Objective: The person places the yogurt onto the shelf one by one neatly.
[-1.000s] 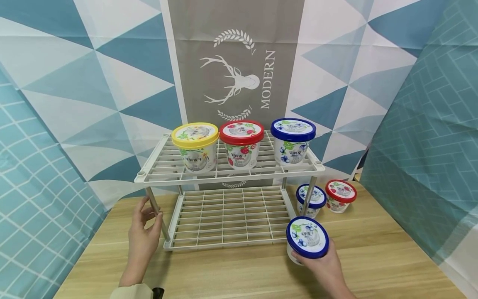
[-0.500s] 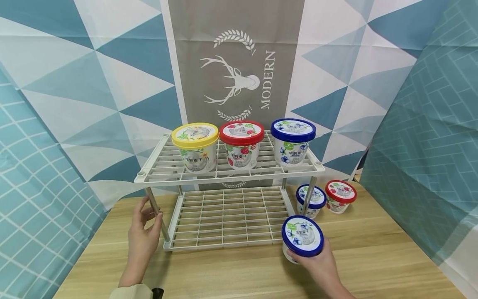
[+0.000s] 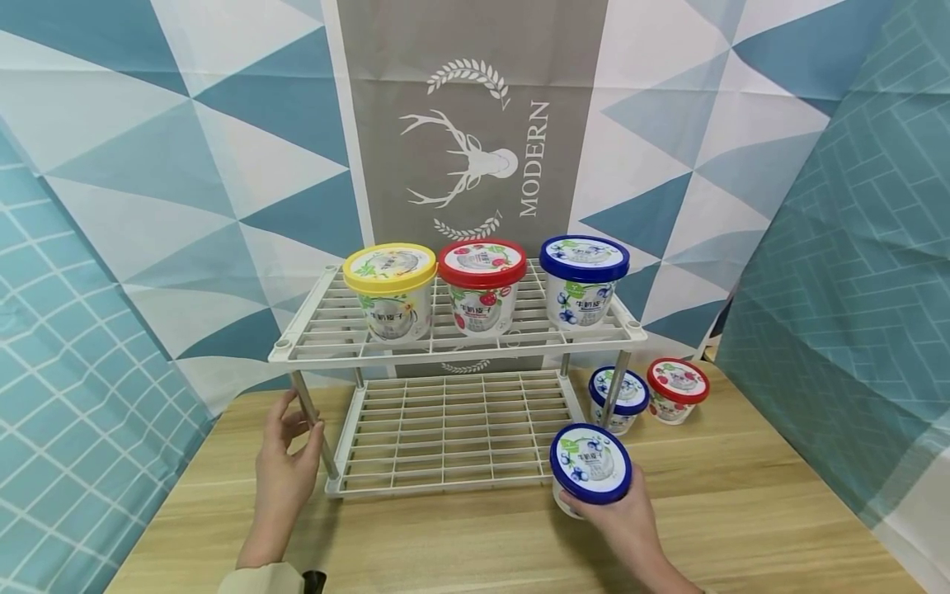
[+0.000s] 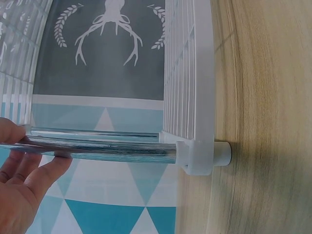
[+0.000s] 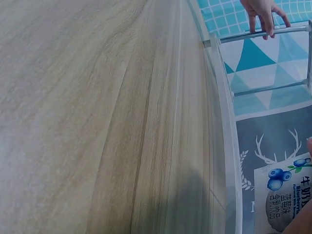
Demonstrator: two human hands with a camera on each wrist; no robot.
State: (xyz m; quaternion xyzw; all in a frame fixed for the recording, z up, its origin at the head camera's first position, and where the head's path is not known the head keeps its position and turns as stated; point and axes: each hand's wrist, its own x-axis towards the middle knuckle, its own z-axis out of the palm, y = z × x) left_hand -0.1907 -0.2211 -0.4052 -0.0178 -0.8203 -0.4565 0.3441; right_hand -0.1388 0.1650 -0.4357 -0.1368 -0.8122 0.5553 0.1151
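Note:
My left hand (image 3: pixel 284 478) pinches the front left metal post (image 4: pixel 122 151) of a white two-tier wire rack (image 3: pixel 460 358), thumb on one side and fingers on the other. In my right hand (image 3: pixel 627 524) is a blue-lidded blueberry pudding cup (image 3: pixel 591 464), gripped round its side with the lid tilted toward the head camera. It hangs in front of the rack's lower right corner. The right wrist view catches only part of this cup's printed side (image 5: pixel 287 195); most of that hand is out of frame there.
On the upper tier stand a yellow-lidded cup (image 3: pixel 389 293), a red-lidded cup (image 3: pixel 482 289) and a blue-lidded cup (image 3: pixel 583 282). Right of the rack, another blue-lidded cup (image 3: pixel 618 399) and a red-lidded one (image 3: pixel 678 390) stand on the wooden table (image 3: pixel 460 544). The lower tier (image 3: pixel 445 429) holds nothing.
My right hand has carried the blueberry cup a little to the left and slightly up, toward the rack's front edge. The left hand stays on the post.

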